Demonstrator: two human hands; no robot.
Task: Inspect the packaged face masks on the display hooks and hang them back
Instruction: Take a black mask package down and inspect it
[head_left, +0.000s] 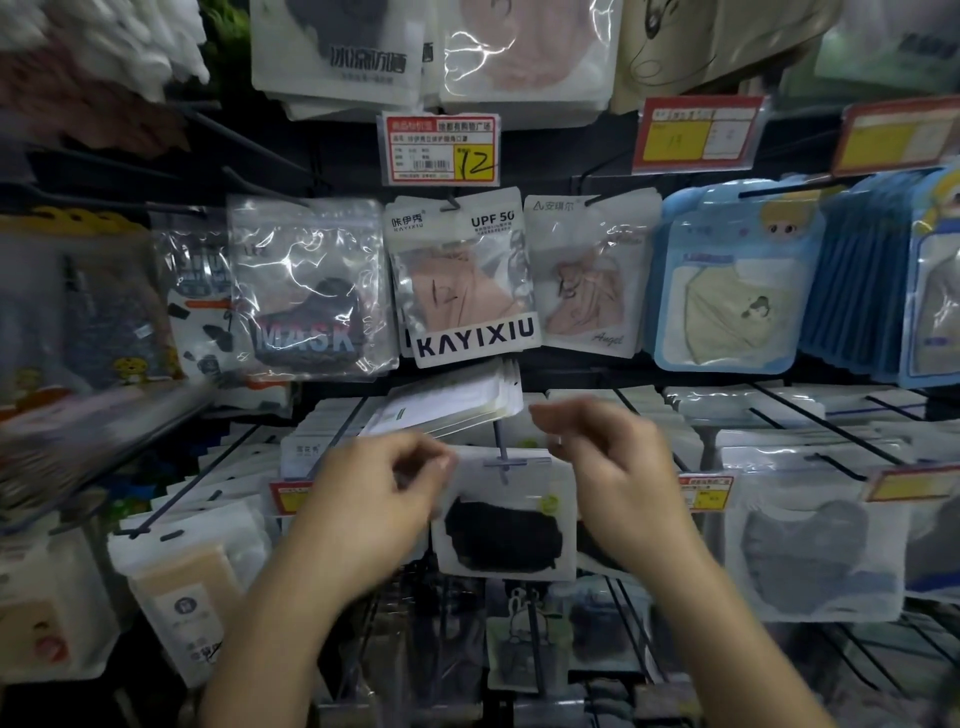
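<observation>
Head view: nearest, the left hand (374, 499) is seen with fingers curled on the upper left corner of the black mask pack (506, 525), apparently pinching it. The right hand (615, 467) is held curled just beside the upper right corner; contact cannot be told through the blur. The pack hangs between both hands, equally near each, its header at the tip of the hook (500, 441). The rod runs away from the viewer, so a push straight back is judged needed. Beyond, the KAYIXIU pack (470, 280) is hung.
</observation>
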